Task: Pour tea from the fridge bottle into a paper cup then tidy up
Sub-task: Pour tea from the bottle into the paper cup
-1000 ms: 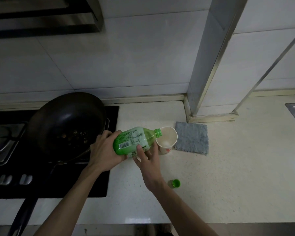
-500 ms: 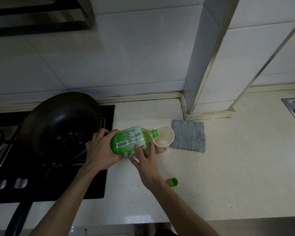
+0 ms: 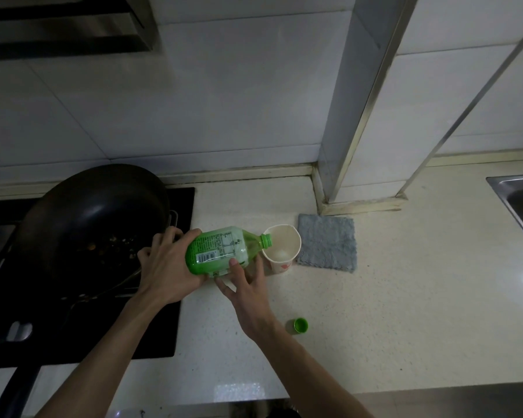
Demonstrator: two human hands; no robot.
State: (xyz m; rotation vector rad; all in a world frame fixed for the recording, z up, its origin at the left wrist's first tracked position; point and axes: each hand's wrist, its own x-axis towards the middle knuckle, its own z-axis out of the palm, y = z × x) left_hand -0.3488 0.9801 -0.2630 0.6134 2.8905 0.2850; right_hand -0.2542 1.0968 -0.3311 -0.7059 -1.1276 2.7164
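At the centre of the frame the left hand (image 3: 166, 267) has its fingers wrapped tight around the base end of the green bottle (image 3: 221, 250), which lies tipped nearly flat with its open neck over the rim of the paper cup (image 3: 282, 250). Just below, the right hand (image 3: 248, 292) has its fingers spread apart — the thumb tip touches the bottle's lower side, while the other fingers reach toward the foot of the cup; whether they touch it I cannot tell. The cup stands on the pale counter (image 3: 405, 312), just left of a grey cloth (image 3: 326, 244). Lower right of the hands, the green cap (image 3: 298, 325) lies loose on the counter. A dark pan (image 3: 88, 218) sits on the stove at left.

This looks like the pouring step, with only a little pale liquid showing in the cup's bottom. Next comes a steady tilt, then righting the bottle — and fetching that cap.
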